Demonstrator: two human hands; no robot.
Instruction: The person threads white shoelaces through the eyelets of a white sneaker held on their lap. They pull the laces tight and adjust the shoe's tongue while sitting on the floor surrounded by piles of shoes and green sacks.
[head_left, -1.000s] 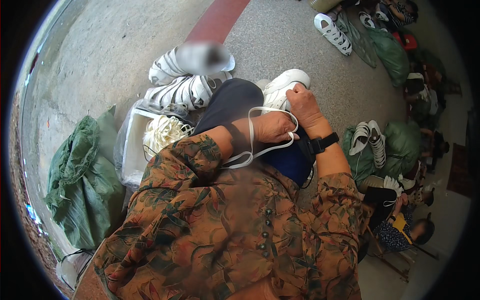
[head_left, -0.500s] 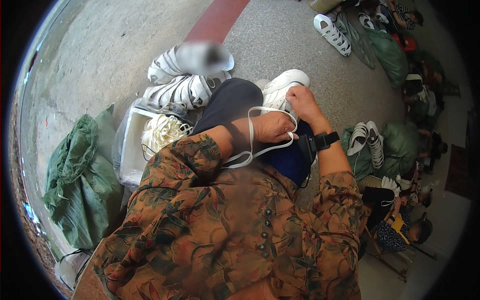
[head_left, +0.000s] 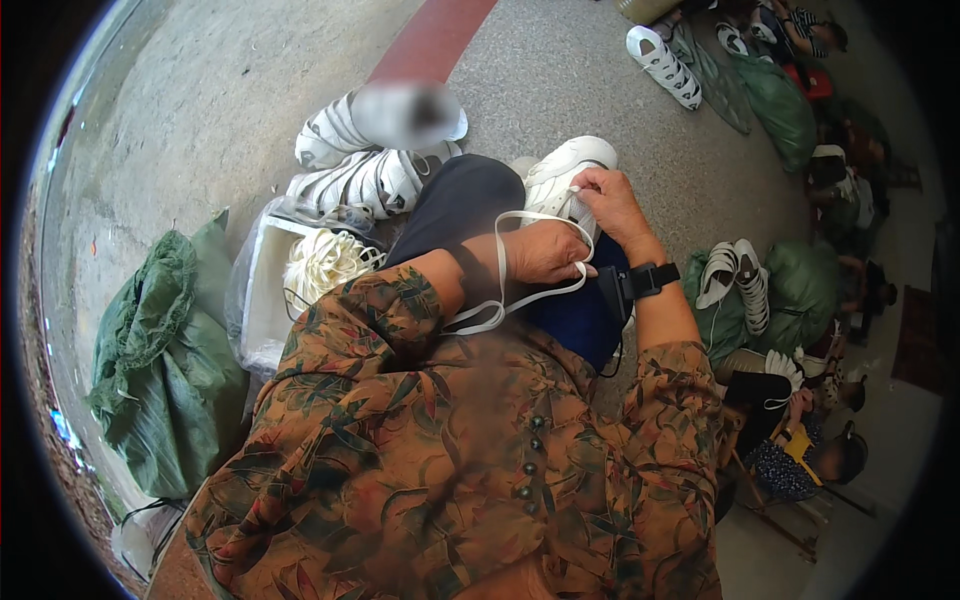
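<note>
The fingers of your left hand [head_left: 543, 252] are curled together, seemingly clamped on the white lace [head_left: 522, 214] that loops round the hand. Just beyond them, at the far edge of your lap [head_left: 572, 330], is the white shoe [head_left: 562, 172], its long axis slanting away from you, with a rounded end far and to the right. Your right hand [head_left: 613, 205] is the nearer one, at the shoe's right side, thumb and fingertips together against it; whether they pinch lace or shoe, this small view can't settle.
</note>
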